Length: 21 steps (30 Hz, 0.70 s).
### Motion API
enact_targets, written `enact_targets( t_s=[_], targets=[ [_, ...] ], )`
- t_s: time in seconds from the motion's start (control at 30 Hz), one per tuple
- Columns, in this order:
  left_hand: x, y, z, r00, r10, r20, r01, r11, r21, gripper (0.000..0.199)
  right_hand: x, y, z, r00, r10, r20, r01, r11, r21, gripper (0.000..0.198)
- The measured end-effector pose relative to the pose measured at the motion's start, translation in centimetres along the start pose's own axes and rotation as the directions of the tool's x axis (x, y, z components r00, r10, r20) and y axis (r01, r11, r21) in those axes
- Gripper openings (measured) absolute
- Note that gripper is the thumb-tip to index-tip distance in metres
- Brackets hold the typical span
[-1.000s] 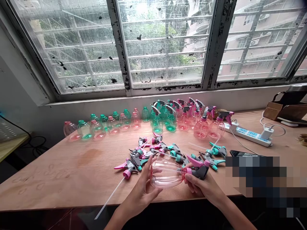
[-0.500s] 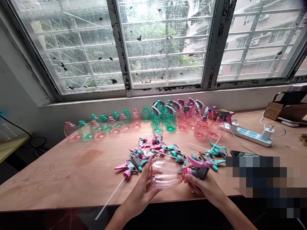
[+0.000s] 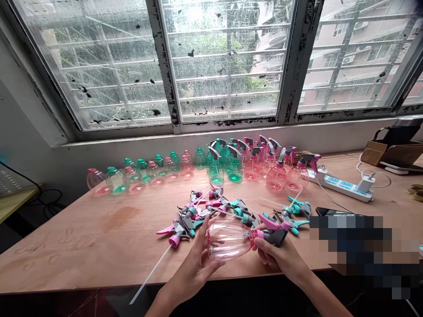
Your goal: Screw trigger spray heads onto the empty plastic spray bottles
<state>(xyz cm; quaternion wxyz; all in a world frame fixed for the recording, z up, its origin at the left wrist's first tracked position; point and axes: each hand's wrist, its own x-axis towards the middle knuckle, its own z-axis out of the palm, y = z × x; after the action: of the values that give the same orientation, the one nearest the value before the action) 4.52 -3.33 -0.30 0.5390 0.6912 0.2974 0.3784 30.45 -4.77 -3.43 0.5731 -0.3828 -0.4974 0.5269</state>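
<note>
A clear pink spray bottle (image 3: 228, 240) lies sideways in the air above the table's front edge, its base to the left. My left hand (image 3: 198, 259) is closed around the base end. At the neck, my right hand (image 3: 272, 253) grips the pink collar of a grey-and-pink trigger sprayer (image 3: 274, 229), which sits on the bottle's mouth. Just behind is a pile of loose trigger sprayers (image 3: 214, 207), pink and teal, some with white dip tubes. One pink sprayer (image 3: 175, 237) lies left of my left hand, its tube reaching past the table edge.
Topless pink and green bottles (image 3: 134, 180) stand in rows at the back left. Bottles with sprayers fitted (image 3: 234, 169) stand at the back centre. Right of them are a white power strip (image 3: 343, 185), a dark phone (image 3: 333, 212) and a brown box (image 3: 380, 152). A window runs behind the table.
The view has shifted very slightly. Both hands keep hold of the bottle and its sprayer in almost the same position.
</note>
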Motion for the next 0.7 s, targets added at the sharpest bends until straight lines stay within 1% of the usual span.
enact_targets(
  t_s=[0.07, 0.17, 0.23, 0.3, 0.37, 0.43, 0.47, 0.57, 0.6, 0.7],
  targets=[
    [0.0, 0.4, 0.1, 1.000, -0.002, -0.008, 0.002, 1.000, -0.025, 0.099, -0.1, -0.1, 0.1, 1.000, 0.007, -0.006, -0.007, 1.000, -0.015, 0.038],
    [0.0, 1.0, 0.1, 0.998, -0.060, 0.006, 0.061, 0.997, -0.049, 0.110, -0.2, -0.1, 0.2, 0.999, 0.031, -0.028, -0.032, 0.999, -0.038, 0.041],
    [0.0, 1.0, -0.1, 0.997, -0.077, 0.015, 0.078, 0.996, -0.039, 0.109, -0.2, 0.0, 0.1, 0.999, 0.040, -0.025, -0.041, 0.998, -0.047, 0.041],
    [-0.1, 0.6, -0.2, 0.999, -0.046, 0.012, 0.046, 0.999, 0.001, 0.103, -0.1, 0.0, 0.1, 1.000, 0.028, -0.009, -0.028, 0.999, -0.030, 0.039],
    [-0.2, 0.1, -0.3, 1.000, -0.001, 0.003, 0.001, 0.999, 0.040, 0.093, -0.1, 0.0, 0.1, 1.000, 0.009, 0.004, -0.009, 1.000, 0.010, 0.038],
    [-0.2, -0.2, -0.3, 1.000, 0.011, 0.003, -0.011, 0.999, 0.046, 0.087, 0.0, -0.1, 0.2, 1.000, -0.002, 0.003, 0.001, 0.999, 0.038, 0.037],
    [-0.2, -0.2, -0.3, 1.000, 0.006, 0.004, -0.006, 0.999, 0.036, 0.091, -0.1, -0.1, 0.2, 1.000, 0.001, 0.001, -0.001, 0.999, 0.034, 0.037],
    [-0.2, 0.3, -0.2, 1.000, -0.026, 0.008, 0.026, 1.000, -0.002, 0.110, -0.2, 0.0, 0.0, 1.000, 0.019, 0.013, -0.018, 1.000, -0.025, 0.039],
    [-0.2, 0.5, -0.2, 0.999, -0.036, 0.003, 0.036, 0.999, -0.007, 0.111, -0.2, 0.1, -0.1, 1.000, 0.024, 0.020, -0.023, 0.999, -0.044, 0.040],
    [-0.2, 0.8, -0.2, 0.999, -0.041, 0.009, 0.041, 0.999, -0.007, 0.102, -0.2, 0.2, -0.1, 1.000, 0.023, 0.012, -0.022, 0.999, -0.047, 0.040]
  ],
)
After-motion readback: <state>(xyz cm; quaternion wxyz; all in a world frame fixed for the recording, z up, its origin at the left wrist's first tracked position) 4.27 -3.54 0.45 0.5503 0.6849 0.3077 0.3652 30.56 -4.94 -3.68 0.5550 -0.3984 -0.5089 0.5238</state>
